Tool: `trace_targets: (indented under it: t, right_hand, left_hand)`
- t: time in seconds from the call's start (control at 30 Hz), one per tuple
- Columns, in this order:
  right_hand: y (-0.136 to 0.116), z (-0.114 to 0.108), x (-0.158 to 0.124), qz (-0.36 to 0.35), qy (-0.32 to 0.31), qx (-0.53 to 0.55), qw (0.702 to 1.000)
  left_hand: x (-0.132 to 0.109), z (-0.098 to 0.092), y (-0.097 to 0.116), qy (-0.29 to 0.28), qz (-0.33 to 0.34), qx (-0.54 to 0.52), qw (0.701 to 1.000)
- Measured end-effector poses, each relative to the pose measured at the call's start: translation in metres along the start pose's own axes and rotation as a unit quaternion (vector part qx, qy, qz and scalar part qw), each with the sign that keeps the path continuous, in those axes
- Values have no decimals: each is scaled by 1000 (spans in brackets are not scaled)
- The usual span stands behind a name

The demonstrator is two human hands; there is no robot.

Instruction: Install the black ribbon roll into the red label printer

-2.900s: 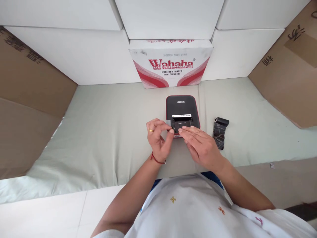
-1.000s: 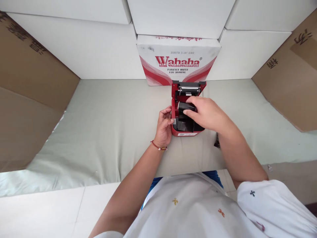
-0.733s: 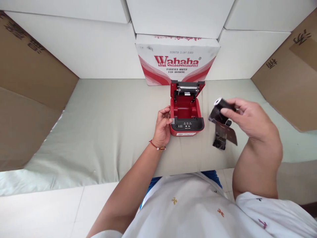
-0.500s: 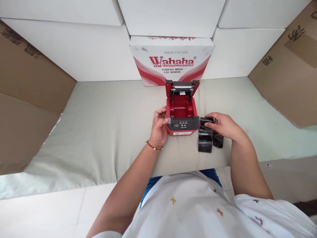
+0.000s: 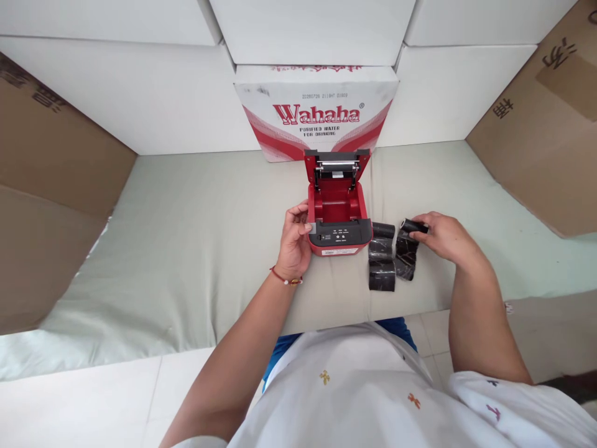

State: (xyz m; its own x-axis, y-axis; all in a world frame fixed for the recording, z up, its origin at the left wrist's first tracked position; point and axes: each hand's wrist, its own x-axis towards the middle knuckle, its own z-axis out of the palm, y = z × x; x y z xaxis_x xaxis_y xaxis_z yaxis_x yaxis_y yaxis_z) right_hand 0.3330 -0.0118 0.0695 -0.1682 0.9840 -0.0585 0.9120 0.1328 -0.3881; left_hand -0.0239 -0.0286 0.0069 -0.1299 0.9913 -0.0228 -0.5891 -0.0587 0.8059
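A small red and black label printer (image 5: 339, 205) stands on the cloth with its lid tipped up and back. Its inner bay shows red and holds no roll. My left hand (image 5: 297, 239) grips the printer's left side, thumb on the front corner. To the right, my right hand (image 5: 441, 234) pinches the end of a thin black roll (image 5: 412, 226), from which a creased black strip (image 5: 405, 260) hangs toward me. Beside it, close to the printer, lies another black strip (image 5: 382, 274) with a rolled far end.
A Wahaha water carton (image 5: 321, 112) stands right behind the printer, against white boxes (image 5: 181, 93). Brown cardboard boxes flank the surface at left (image 5: 56, 186) and right (image 5: 536, 137). Pale green cloth (image 5: 186, 249) covers the table, its front edge near my body.
My right hand has moved right, away from the printer, with the black roll. The two black strips now lie apart. My left hand keeps its grip on the printer.
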Motion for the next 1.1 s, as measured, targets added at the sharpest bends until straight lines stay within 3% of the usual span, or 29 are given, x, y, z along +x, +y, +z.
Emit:
trace_targets:
  t: [0.2, 0.3, 0.4, 0.5, 0.67, 0.77, 0.83, 0.93, 1.1]
  right_hand:
    - [-41, -89, -27, -134, -101, 126, 978]
    - [-78, -111, -23, -183, -139, 131, 964]
    - [-118, -95, -1, -193, -176, 150, 953]
    - [-150, -61, 25, -166, -154, 143, 964]
    - [-180, -15, 58, -130, -78, -12, 988]
    - [-190, -4, 68, -97, -60, -104, 988]
    - [-194, 1, 71, -91, -59, -135, 985]
    - [-198, 6, 74, -93, -67, -159, 981]
    - [-203, 13, 80, -78, -68, -175, 979]
  left_hand:
    - [1, 0, -2, 5, 6, 6, 1000]
    - [0, 1, -1, 10, 4, 1, 1000]
    - [-2, 3, 0, 14, 1, -2, 1000]
    - [-5, 6, 2, 15, 3, -7, 1000]
    - [-6, 8, -1, 36, 20, 21, 999]
    - [-13, 11, 1, 70, 96, 83, 989]
    - [-21, 13, 7, 70, 189, 162, 966]
    - [-34, 17, 15, 7, 301, 301, 905]
    - [-45, 19, 6, -109, 335, 441, 826]
